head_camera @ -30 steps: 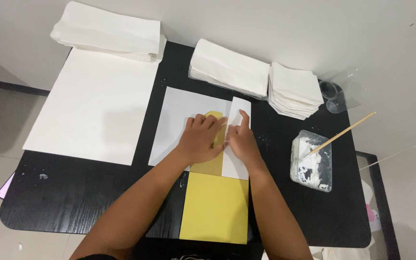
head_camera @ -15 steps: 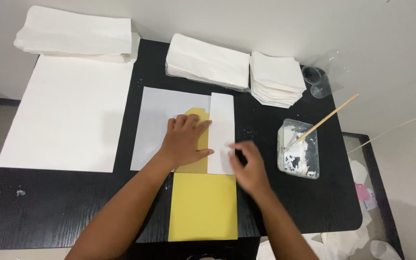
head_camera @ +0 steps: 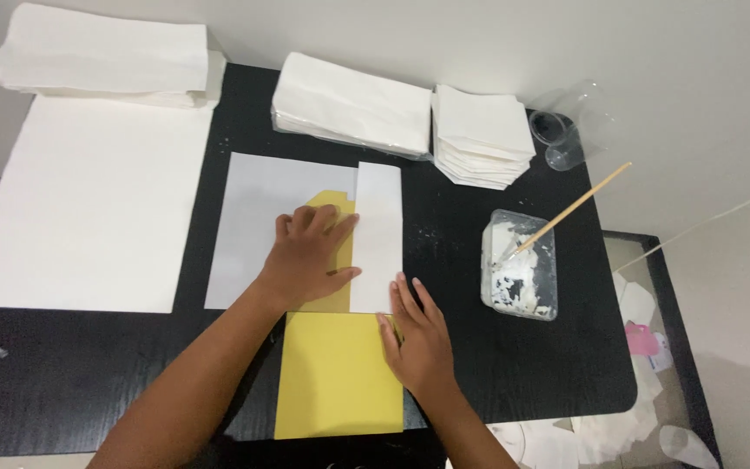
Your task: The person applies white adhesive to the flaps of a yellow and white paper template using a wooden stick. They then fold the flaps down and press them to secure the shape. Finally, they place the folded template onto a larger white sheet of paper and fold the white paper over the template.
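Observation:
A long yellow paper sheet [head_camera: 338, 382] lies on the black table [head_camera: 97, 373], its far end over a pale grey sheet [head_camera: 253, 208]. A white paper strip [head_camera: 378, 226] lies along the yellow sheet's right side. My left hand [head_camera: 305, 256] presses flat on the yellow paper just left of the strip, fingers spread. At the strip's near end, my right hand [head_camera: 417, 334] rests flat on the yellow sheet's right edge. Neither hand holds anything.
A clear tub of white paste [head_camera: 521, 276] with a wooden stick [head_camera: 575, 208] stands to the right. Stacks of white paper [head_camera: 349, 104] [head_camera: 483, 135] [head_camera: 101, 56] line the back. A large white sheet [head_camera: 88, 200] covers the left. Clear cups [head_camera: 566, 130] stand at the far right.
My right hand has slid down along the white strip from its far end to its near end. My left hand stays pressed on the yellow paper.

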